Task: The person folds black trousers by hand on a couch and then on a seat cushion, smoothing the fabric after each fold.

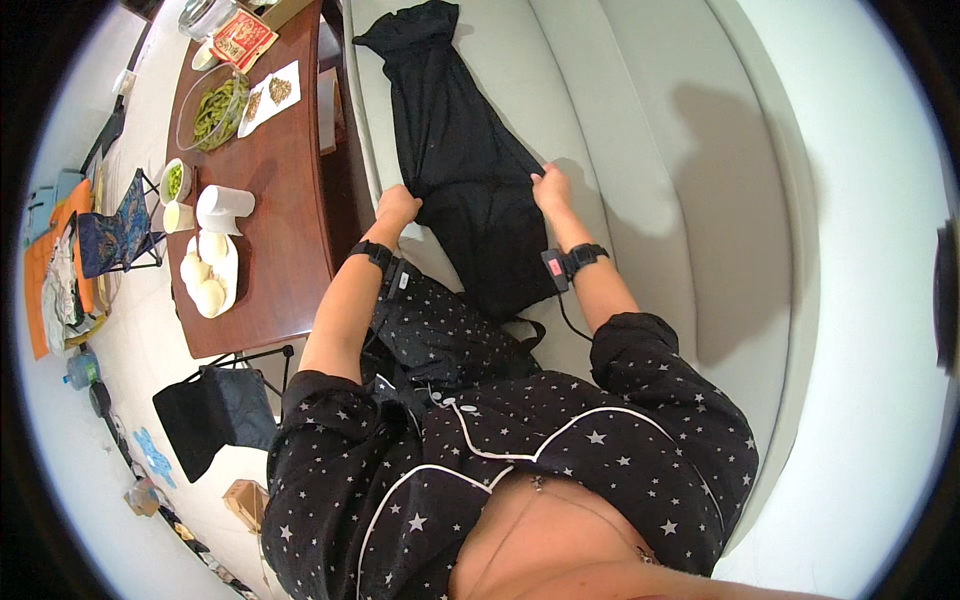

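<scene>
A long black garment that looks like a dress lies stretched along the pale sofa, with a flared end at the far side. My left hand pinches its left edge, and my right hand grips the opposite edge at about the same height. Between the two hands the cloth spans fairly flat, with small creases. Its near end drops toward my lap, where a dark loop like a strap shows beside my star-print clothes. Each wrist wears a black band.
The light grey sofa runs under the garment. Left stands a brown wooden table with a bowl of green pods, a plate of white buns, a paper roll and cups. A black folding stool sits near the table's end.
</scene>
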`<state>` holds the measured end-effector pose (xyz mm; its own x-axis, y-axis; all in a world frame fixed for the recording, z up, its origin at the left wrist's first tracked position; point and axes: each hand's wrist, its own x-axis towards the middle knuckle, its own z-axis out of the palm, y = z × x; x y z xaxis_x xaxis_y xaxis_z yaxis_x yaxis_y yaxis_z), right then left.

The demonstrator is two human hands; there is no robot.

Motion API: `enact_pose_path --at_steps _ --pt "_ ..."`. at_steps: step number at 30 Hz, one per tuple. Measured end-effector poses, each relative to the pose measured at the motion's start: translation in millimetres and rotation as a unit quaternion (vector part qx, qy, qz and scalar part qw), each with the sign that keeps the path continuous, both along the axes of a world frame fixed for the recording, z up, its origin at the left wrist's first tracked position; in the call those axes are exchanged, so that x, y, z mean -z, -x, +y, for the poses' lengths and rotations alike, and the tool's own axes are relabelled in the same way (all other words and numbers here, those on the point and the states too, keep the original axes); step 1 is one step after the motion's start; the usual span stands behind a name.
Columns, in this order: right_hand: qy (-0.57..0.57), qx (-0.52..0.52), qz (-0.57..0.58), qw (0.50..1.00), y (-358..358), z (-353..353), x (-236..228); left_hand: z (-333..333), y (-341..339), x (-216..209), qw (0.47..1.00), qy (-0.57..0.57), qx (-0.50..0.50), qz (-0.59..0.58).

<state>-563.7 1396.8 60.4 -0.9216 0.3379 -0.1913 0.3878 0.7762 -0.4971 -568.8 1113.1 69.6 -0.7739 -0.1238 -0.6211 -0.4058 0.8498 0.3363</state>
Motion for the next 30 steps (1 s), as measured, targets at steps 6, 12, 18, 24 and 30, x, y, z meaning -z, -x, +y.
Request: enact_pose_path --at_steps 6,12,18,24,30 --pt "0.080 -0.041 -0.201 0.975 -26.5 37.8 15.9 -17.7 -8.9 -3.5 0.984 -0.066 0.019 -0.163" --pt "0.050 -0.026 -0.049 0.997 5.6 20.9 -17.8 -19.5 31.5 -6.8 0.994 -0.035 0.071 0.072" --pt "-0.170 -0.129 -0.047 0.976 45.8 16.8 0.6 11.8 109.0 -32.2 0.972 -0.083 -0.008 0.218" --pt "-0.128 -0.139 -0.235 0.953 50.5 4.3 -19.3 24.1 164.3 -24.2 0.939 0.027 -0.023 0.342" --pt "-0.151 -0.146 -0.296 0.932 55.1 0.5 -25.6 50.2 195.4 -32.5 0.905 -0.075 -0.023 0.418"
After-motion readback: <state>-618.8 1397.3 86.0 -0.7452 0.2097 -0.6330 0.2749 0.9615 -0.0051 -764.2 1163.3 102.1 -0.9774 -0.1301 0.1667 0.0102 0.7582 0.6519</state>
